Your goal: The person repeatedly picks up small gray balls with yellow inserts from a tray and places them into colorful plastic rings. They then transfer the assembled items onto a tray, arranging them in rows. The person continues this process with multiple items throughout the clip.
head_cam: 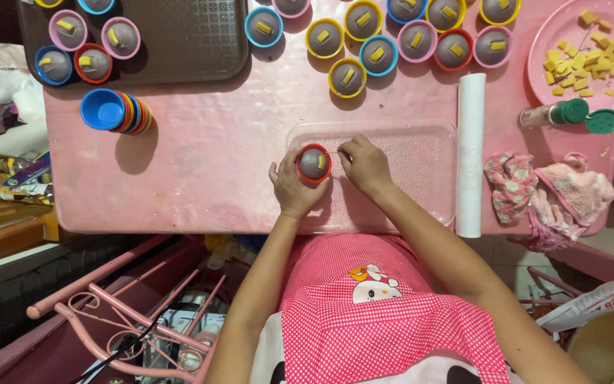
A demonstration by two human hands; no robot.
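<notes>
Head view: red cup (pixel 314 163) between both hands (pixel 328 178)

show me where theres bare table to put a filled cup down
Bare patches: the pink table between the stacked cups and the clear tray, and the dark tray's right part. Crowded: the filled cups along the far edge, and the cloths past the white roll.

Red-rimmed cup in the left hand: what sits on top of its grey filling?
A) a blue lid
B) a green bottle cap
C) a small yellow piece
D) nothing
C: the red-rimmed cup, held in the left hand, shows one small yellow piece on its grey filling.
</notes>
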